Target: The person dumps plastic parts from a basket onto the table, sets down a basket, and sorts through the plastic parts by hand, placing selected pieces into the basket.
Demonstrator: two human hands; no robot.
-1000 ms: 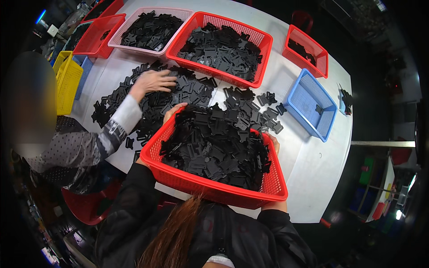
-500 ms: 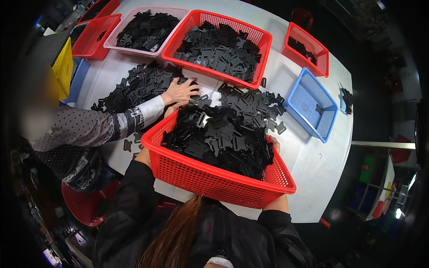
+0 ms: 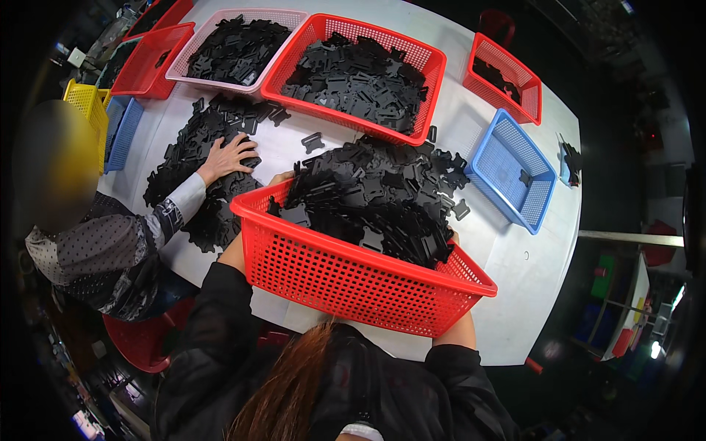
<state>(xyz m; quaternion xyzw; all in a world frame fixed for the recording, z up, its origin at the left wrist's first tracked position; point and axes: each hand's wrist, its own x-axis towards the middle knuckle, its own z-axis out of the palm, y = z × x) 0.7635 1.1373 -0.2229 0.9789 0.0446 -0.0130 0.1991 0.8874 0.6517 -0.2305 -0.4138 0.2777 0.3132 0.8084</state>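
Observation:
A red perforated plastic basket (image 3: pixel 360 287) is held up over the near side of the table, tilted with its far side down. Flat black plastic buckle-like pieces (image 3: pixel 368 202) heap inside it and run over its far edge into a pile on the table. My left hand (image 3: pixel 280 178) grips the basket's left end; only its fingers show past the rim. At the right end my right hand (image 3: pixel 454 237) holds on, mostly hidden behind the wall. A co-worker's hand (image 3: pixel 229 157) lies spread on another heap of black pieces (image 3: pixel 209 191) at the left.
Beyond the pile stand a full red basket (image 3: pixel 430 110) and a full pink basket (image 3: pixel 176 72). A blue basket (image 3: pixel 482 173) with one piece and a smaller red basket (image 3: pixel 537 103) sit right on the white table (image 3: pixel 529 272). One loose piece (image 3: pixel 312 142) lies mid-table.
The basket has tipped further away from me, and more black pieces have slid over its far edge. The co-worker's hand has moved left, away from the basket, along with the left heap's near-side pieces.

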